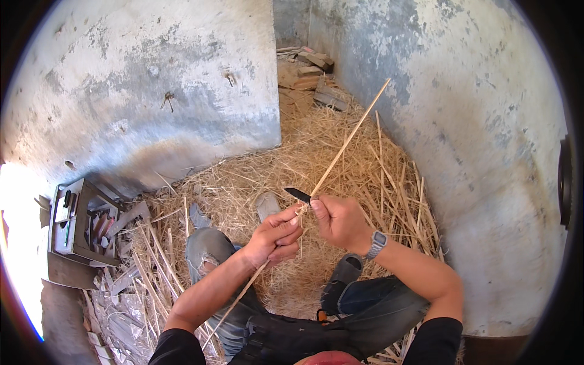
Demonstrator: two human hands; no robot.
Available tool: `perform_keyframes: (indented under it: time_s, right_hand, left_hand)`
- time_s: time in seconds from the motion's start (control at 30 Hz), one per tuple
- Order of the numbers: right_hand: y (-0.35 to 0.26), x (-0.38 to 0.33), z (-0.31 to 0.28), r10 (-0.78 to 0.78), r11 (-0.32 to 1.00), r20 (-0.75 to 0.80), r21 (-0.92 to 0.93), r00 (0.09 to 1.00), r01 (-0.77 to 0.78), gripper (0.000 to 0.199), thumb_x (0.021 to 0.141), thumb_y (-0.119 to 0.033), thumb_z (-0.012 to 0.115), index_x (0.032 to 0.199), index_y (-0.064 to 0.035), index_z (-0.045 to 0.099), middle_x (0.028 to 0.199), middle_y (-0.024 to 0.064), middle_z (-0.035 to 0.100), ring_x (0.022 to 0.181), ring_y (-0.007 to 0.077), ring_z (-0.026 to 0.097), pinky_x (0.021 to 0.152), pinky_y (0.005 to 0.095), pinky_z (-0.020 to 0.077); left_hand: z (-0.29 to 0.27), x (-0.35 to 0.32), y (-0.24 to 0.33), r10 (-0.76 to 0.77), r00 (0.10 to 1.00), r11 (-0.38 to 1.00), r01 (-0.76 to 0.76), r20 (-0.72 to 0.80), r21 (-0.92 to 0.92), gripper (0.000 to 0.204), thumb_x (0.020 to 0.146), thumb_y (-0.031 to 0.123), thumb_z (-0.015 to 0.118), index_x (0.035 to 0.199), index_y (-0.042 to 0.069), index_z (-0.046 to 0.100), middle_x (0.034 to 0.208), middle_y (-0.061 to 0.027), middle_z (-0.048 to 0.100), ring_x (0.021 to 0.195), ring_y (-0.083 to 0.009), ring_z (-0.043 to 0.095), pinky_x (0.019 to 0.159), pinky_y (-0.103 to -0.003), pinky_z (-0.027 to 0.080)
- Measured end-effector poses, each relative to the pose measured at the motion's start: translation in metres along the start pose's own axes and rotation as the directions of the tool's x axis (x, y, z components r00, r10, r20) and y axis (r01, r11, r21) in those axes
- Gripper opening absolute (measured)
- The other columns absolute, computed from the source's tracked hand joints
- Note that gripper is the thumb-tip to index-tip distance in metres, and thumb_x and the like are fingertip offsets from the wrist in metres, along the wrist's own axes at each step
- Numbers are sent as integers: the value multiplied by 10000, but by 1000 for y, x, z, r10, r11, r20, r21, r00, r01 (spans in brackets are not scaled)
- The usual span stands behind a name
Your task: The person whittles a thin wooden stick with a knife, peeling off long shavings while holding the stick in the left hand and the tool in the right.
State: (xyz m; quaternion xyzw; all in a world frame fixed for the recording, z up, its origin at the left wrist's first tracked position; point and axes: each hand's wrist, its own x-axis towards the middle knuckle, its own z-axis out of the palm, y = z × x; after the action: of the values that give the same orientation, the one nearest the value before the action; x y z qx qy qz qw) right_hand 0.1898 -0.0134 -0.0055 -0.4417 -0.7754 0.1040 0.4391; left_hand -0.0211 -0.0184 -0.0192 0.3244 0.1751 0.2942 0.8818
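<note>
One long pale reed [350, 137], thin, straight, knife blade [298, 194] against it.

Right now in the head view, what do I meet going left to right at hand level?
Tool box → loose cane strips → left hand → knife blade → right hand → wristwatch → right wall.

Straw floor between two walls

A tool rack [76, 222] stood at the left wall [152, 91]; planks [316, 79] lay behind on the straw [365, 164].
</note>
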Motion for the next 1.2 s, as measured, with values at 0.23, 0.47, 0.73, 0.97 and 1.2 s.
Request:
perform_keyframes:
  time_s: [0.23,0.47,0.73,0.97,1.2]
  right_hand:
    - [29,36,-40,184,978,-90,-86,979,-192,379,1035,-262,505,741,-35,578,508,124,500,399,274,498,405,384,361]
    - [-14,-8,7,160,985,40,55,986,-162,383,1033,-250,511,741,-15,591,482,110,436,415,179,457,427,358,310]
    - [14,14,-16,361,892,74,264,930,-368,377,1003,-313,570,767,-23,626,533,51,515,479,137,471,474,322,355]
    - [-2,5,-12,366,835,311,306,877,-457,313,897,-326,718,893,-13,700,549,10,547,498,75,477,466,280,363]
    - [-19,12,-19,333,852,359,280,872,-442,213,908,-179,705,794,-6,658,576,25,579,524,68,494,490,269,387]
  left_hand:
    - [10,3,3,-17,1000,997,19,25,-73,428,1081,217,429,1508,221,400,626,54,313,418,-49,307,404,-203,242]
    - [-7,3,1,10,1000,997,-9,14,-79,433,1076,225,442,1507,230,396,629,44,331,416,-57,319,405,-211,247]
    - [2,6,2,123,992,986,-124,10,111,508,1076,211,444,1565,190,308,639,16,362,441,-68,350,410,-210,295]
    - [-4,9,-5,175,983,917,-141,-60,372,566,1027,97,478,1565,134,307,672,-14,480,461,-77,418,439,-208,360]
    - [-5,8,-10,177,969,855,-66,-170,514,622,990,67,534,1563,86,293,713,-14,547,496,-52,473,436,-207,373]
